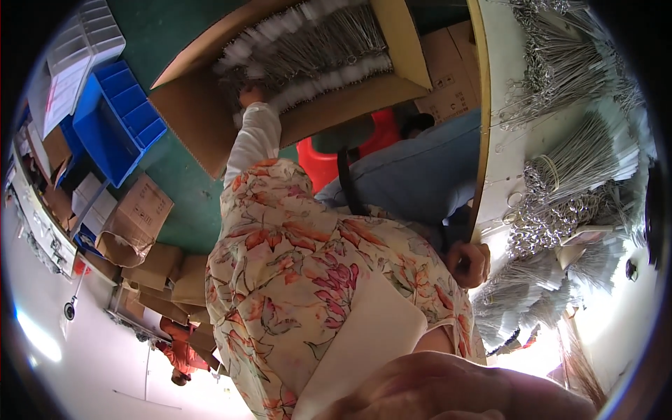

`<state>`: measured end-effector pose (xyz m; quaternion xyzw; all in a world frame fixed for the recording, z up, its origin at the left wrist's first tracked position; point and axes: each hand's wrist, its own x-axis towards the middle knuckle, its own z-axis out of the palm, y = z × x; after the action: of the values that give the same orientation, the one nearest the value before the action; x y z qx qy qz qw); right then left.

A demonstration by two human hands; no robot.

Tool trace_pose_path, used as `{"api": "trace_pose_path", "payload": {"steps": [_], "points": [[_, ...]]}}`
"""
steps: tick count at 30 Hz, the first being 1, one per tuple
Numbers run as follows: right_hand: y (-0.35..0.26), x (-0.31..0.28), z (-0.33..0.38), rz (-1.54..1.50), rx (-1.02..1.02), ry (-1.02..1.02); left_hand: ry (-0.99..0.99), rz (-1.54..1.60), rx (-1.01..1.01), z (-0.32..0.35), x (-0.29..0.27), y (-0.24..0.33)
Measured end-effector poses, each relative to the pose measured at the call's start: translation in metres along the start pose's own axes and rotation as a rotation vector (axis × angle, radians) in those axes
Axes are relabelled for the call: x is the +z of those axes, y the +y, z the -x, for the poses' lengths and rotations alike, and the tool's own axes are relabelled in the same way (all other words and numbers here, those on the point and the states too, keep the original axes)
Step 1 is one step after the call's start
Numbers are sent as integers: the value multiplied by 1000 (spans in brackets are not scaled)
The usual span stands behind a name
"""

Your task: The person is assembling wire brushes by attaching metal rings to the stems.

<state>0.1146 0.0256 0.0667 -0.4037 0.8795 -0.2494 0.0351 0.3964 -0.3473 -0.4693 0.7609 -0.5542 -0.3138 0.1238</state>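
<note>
The person leans far over, so the flowered top (308, 259) fills the middle of the view. The left arm, in a white sleeve (255, 136), reaches away to a big open cardboard box (336, 105) on the green floor (185, 203). The left hand (250, 94) is at the near left edge of the pile inside the box. The pile is made of long thin metal rods with white ends (308, 45), lying side by side in rows. The hand touches these rods, but the fingers are hidden among them, so I cannot tell how far they are open or whether they hold any.

The right hand (467, 264) is on the right side, at the curved edge of a pale table (490, 105). Its fingers are curled in close, almost a fist. They seem to pinch something small at the table edge, but I cannot tell what it is.

On the table lie many more bundles of metal rods (574, 168), spread out like fans. Some have small rings at their ends.

Far to the left stands a blue plastic tray (115, 115) with little sections. Below it sit brown cardboard boxes (136, 217). A red stool (322, 164) stands between the big box and the person's blue trousers (413, 175).
</note>
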Motion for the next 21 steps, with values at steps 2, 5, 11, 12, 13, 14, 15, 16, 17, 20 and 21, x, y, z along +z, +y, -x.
{"api": "trace_pose_path", "payload": {"steps": [2, 5, 11, 12, 13, 14, 15, 16, 17, 20, 21], "points": [[-7, -3, -2, -34, 0, 39, -353, 472, -70, -35, -22, 1], [2, -7, 9, 127, 31, 30, -784, -912, 282, 56, 47, 65], [-7, -7, 0, 84, 74, 50, -749, -790, 212, 145, -116, 29], [-8, -7, -1, 95, 65, 57, -738, -763, 198, 156, -137, 19], [-8, -9, 0, 107, 54, 62, -729, -734, 183, 166, -158, 5], [-9, -10, 0, 107, 56, 69, -722, -702, 169, 177, -176, -7], [-9, -12, 0, 98, 54, 64, -717, -668, 158, 188, -191, -17], [-7, -9, 3, 84, 54, 53, -712, -639, 140, 197, -191, -7], [-7, -7, 5, 88, 57, 58, -710, -606, 126, 208, -193, 0], [-5, -10, 4, 92, 74, 67, -729, -494, 114, 238, -223, 8], [4, -7, 9, 34, 94, 51, -702, -510, 128, 235, -246, 3]]}}
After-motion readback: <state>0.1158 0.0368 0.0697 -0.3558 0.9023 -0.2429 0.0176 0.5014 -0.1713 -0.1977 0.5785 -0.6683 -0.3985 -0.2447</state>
